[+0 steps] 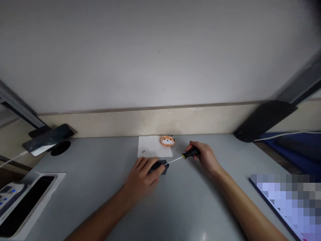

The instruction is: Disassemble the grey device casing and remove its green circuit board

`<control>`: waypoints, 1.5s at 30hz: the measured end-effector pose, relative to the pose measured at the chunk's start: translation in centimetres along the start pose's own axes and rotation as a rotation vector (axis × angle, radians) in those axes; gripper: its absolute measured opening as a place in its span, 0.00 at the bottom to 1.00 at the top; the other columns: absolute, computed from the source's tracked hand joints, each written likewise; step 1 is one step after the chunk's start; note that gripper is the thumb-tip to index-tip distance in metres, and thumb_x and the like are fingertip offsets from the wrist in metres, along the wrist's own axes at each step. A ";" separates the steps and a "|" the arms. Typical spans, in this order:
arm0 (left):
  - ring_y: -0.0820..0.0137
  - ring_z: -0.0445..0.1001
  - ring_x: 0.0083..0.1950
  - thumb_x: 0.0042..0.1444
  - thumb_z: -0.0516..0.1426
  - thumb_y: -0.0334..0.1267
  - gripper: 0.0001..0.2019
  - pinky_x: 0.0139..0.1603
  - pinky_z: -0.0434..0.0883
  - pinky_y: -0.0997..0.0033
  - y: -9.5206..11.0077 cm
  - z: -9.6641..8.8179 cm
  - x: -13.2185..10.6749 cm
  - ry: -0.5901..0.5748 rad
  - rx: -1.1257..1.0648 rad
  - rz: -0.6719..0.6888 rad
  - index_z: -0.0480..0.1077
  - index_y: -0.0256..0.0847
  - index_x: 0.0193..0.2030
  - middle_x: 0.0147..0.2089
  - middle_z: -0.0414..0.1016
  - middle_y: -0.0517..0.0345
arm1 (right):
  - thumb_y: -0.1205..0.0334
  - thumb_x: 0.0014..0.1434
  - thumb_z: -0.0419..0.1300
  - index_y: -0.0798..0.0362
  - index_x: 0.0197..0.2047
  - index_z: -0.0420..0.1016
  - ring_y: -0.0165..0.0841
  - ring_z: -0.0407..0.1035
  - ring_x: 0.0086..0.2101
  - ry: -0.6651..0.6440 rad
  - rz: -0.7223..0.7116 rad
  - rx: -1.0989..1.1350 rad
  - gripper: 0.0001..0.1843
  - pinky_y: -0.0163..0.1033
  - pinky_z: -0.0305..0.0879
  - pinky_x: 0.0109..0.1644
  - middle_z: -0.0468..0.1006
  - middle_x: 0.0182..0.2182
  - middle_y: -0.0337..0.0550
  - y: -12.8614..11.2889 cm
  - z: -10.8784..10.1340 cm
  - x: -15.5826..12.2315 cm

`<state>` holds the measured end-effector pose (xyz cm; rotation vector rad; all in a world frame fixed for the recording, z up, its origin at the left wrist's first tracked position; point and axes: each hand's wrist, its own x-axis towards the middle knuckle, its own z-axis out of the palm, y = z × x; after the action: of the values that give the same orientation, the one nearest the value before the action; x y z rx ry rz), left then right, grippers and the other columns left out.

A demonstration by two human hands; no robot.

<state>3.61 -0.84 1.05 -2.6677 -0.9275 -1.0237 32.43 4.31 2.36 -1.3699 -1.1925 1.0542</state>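
Under left hand [141, 175]: black block [160, 166].

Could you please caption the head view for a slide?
Left hand holds a small black device on the grey desk while right hand points a black-handled screwdriver at it.

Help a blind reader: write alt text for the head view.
The left hand holds a small black device on a grey table while the right hand points a screwdriver at it. A white sheet and orange toy lie behind.

A head-worn camera is looking forward and down over a grey desk [100, 201] toward a pale wall [150, 50], with the left hand [142, 177] and right hand [207, 157] at arm's length.
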 end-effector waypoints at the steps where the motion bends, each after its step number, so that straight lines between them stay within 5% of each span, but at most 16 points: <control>1: 0.61 0.74 0.50 0.60 0.54 0.23 0.20 0.52 0.70 0.58 0.1 -0.1 0.1 -0.025 0.005 -0.012 0.70 0.44 0.56 0.54 0.75 0.50 | 0.46 0.62 0.58 0.55 0.23 0.81 0.30 0.57 0.20 0.008 0.013 0.007 0.24 0.41 0.50 0.29 0.67 0.15 0.40 0.0 0.0 0.1; 10: 0.63 0.73 0.46 0.60 0.54 0.25 0.21 0.50 0.71 0.60 0.7 -0.8 1.0 -0.215 0.083 -0.067 0.69 0.47 0.58 0.52 0.74 0.54 | 0.46 0.59 0.60 0.55 0.23 0.80 0.30 0.57 0.19 0.060 0.048 0.085 0.23 0.40 0.50 0.26 0.71 0.18 0.42 0.7 -0.3 0.7; 23: 0.63 0.74 0.46 0.59 0.56 0.27 0.21 0.49 0.72 0.61 0.6 -1.1 1.5 -0.330 0.095 -0.074 0.68 0.50 0.58 0.50 0.73 0.56 | 0.37 0.57 0.60 0.53 0.24 0.79 0.32 0.60 0.18 0.109 -0.015 0.030 0.27 0.41 0.53 0.25 0.69 0.15 0.41 1.5 -1.2 1.2; 33: 0.64 0.76 0.47 0.62 0.54 0.25 0.22 0.52 0.77 0.59 0.0 -1.3 0.4 -0.199 0.014 -0.011 0.70 0.47 0.60 0.56 0.75 0.52 | 0.39 0.61 0.58 0.55 0.36 0.84 0.34 0.64 0.25 0.136 0.128 0.010 0.26 0.40 0.57 0.30 0.78 0.25 0.44 1.1 1.8 0.1; 38: 0.63 0.75 0.56 0.66 0.52 0.26 0.23 0.59 0.75 0.58 -0.5 -1.1 -0.3 -0.149 -0.120 -0.001 0.67 0.46 0.65 0.62 0.73 0.50 | 0.36 0.66 0.53 0.50 0.42 0.82 0.43 0.73 0.44 -0.011 -0.032 -0.057 0.28 0.43 0.66 0.46 0.83 0.46 0.46 0.3 5.1 -1.7; 41: 0.65 0.74 0.59 0.65 0.52 0.25 0.23 0.61 0.74 0.60 -0.7 -1.2 -0.4 -0.112 -0.239 -0.016 0.68 0.46 0.64 0.63 0.71 0.50 | 0.38 0.69 0.50 0.48 0.42 0.81 0.43 0.71 0.52 -0.067 -0.143 -0.060 0.27 0.44 0.61 0.59 0.82 0.47 0.45 0.2 6.5 -2.6; 45: 0.66 0.75 0.57 0.64 0.53 0.26 0.19 0.57 0.76 0.63 -1.3 -1.6 -0.4 -0.036 -0.371 -0.048 0.69 0.44 0.59 0.58 0.72 0.48 | 0.37 0.69 0.49 0.48 0.42 0.79 0.44 0.72 0.50 -0.109 -0.177 -0.090 0.27 0.46 0.61 0.59 0.82 0.44 0.45 0.5 7.4 -3.1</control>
<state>1.71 -0.55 1.91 -2.9810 -0.8871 -1.2741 24.81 2.18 0.96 -1.2617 -1.4294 0.9693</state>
